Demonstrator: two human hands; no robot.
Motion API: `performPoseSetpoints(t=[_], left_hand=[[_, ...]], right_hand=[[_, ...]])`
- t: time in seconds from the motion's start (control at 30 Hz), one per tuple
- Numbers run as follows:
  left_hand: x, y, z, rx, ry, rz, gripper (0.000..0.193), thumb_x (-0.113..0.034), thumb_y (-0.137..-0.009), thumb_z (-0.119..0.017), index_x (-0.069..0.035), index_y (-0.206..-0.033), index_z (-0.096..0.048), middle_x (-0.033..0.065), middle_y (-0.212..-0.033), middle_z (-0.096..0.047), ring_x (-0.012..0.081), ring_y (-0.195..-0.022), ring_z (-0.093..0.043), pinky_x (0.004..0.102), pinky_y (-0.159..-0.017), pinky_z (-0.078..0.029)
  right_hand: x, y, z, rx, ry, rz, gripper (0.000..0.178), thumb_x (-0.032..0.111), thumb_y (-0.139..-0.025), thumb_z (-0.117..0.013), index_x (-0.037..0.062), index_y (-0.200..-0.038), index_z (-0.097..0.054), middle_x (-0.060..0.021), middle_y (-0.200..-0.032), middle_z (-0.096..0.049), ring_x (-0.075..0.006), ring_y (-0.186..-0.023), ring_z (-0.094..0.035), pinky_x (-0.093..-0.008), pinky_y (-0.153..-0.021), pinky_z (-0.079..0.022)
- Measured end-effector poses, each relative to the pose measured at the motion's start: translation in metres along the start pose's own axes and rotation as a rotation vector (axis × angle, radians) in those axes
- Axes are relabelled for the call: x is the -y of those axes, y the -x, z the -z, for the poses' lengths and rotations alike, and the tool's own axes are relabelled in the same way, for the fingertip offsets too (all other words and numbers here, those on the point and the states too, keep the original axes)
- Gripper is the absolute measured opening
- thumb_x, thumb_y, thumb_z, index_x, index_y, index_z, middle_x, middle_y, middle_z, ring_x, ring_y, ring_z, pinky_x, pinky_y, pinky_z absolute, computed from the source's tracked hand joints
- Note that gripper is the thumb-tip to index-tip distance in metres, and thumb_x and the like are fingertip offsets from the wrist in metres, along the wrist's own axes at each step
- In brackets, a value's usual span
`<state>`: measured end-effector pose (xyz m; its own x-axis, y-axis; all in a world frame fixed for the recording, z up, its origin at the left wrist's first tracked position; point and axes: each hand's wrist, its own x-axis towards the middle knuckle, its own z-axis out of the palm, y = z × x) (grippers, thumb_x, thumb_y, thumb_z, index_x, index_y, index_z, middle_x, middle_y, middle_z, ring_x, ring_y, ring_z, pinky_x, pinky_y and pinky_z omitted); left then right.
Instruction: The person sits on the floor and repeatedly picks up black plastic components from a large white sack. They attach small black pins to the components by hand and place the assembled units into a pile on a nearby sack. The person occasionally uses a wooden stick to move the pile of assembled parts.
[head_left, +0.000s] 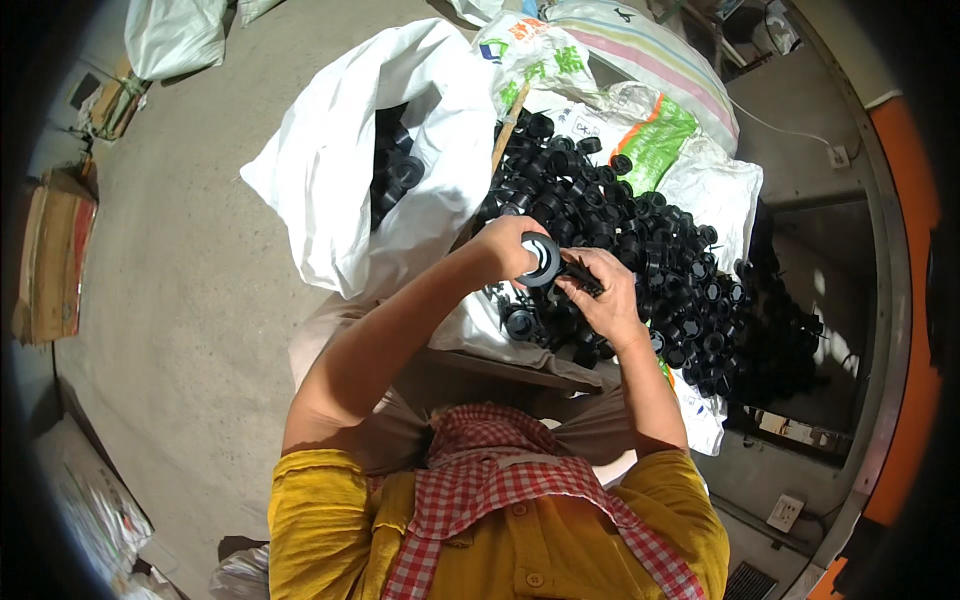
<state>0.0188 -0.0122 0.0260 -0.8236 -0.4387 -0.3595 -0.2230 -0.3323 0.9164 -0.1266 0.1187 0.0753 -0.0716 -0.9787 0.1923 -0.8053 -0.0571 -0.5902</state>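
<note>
My left hand point(502, 246) is closed on a round black plastic ring part point(541, 275), its open face turned up toward me. My right hand point(612, 298) is closed on a dark, thin, strip-like piece point(584, 279) right beside the ring; its exact kind is too small to make out. Both hands meet over a large heap of black plastic caps or rings point(640, 225), spread on plastic sacking. To the left of the heap, a big white woven sack point(330, 170) gapes open, and more black round parts point(398, 175) lie inside it.
A wooden stick point(508, 130) leans between the white sack and the heap. Full striped sacks point(650, 50) lie behind it. A grey metal frame point(855, 300) with an orange edge stands at the right. Cardboard point(60, 260) rests on the far left.
</note>
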Motion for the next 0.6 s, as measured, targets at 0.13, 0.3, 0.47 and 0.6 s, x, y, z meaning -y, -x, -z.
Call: performPoseSetpoints(t=[0.13,0.3,0.47,0.6], left_hand=[[-0.005,0.007,0.0,-0.007,-0.157,-0.079,0.02,0.0,-0.078,-0.06,-0.001,-0.098,-0.059,0.0048,-0.083,-0.063,0.012,-0.077,-0.059,0.0285,-0.068,-0.05],[-0.025,0.021,0.012,-0.159,-1.09,-1.088,0.02,-0.006,-0.069,-0.063,-0.007,-0.089,-0.059,0.0063,-0.091,-0.064,0.0254,-0.097,-0.059,0.0355,-0.079,-0.05],[-0.035,0.035,-0.011,-0.159,-0.845,-1.411,0.016,-0.013,-0.075,-0.062,-0.004,-0.087,-0.058,0.0093,-0.096,-0.066,0.0254,-0.097,-0.064,0.0359,-0.083,-0.053],[-0.048,0.032,0.018,-0.21,0.348,-0.826,0.022,-0.018,-0.096,-0.046,0.002,-0.1,-0.054,0.0168,-0.102,-0.065,0.0232,-0.098,-0.063,0.0367,-0.086,-0.052]], right_hand=[[-0.003,0.003,-0.002,0.006,-0.294,-0.263,0.021,0.002,-0.077,-0.07,-0.0002,-0.097,-0.063,-0.0067,-0.092,-0.067,-0.0169,-0.082,-0.063,-0.0284,-0.079,-0.049],[-0.001,0.0,-0.004,0.14,-0.96,-0.644,0.017,0.001,-0.077,-0.068,0.0018,-0.093,-0.062,-0.0081,-0.087,-0.067,-0.0171,-0.079,-0.064,-0.0279,-0.078,-0.05],[-0.017,0.02,-0.001,0.496,-1.721,-0.418,0.022,0.01,-0.061,-0.076,0.0032,-0.075,-0.06,-0.0143,-0.062,-0.063,-0.0238,-0.065,-0.064,-0.0308,-0.079,-0.049],[-0.022,0.011,-0.004,0.522,-1.812,-0.021,0.024,0.017,-0.061,-0.079,0.0115,-0.071,-0.058,-0.0106,-0.057,-0.062,-0.0251,-0.061,-0.059,-0.0362,-0.072,-0.044]])
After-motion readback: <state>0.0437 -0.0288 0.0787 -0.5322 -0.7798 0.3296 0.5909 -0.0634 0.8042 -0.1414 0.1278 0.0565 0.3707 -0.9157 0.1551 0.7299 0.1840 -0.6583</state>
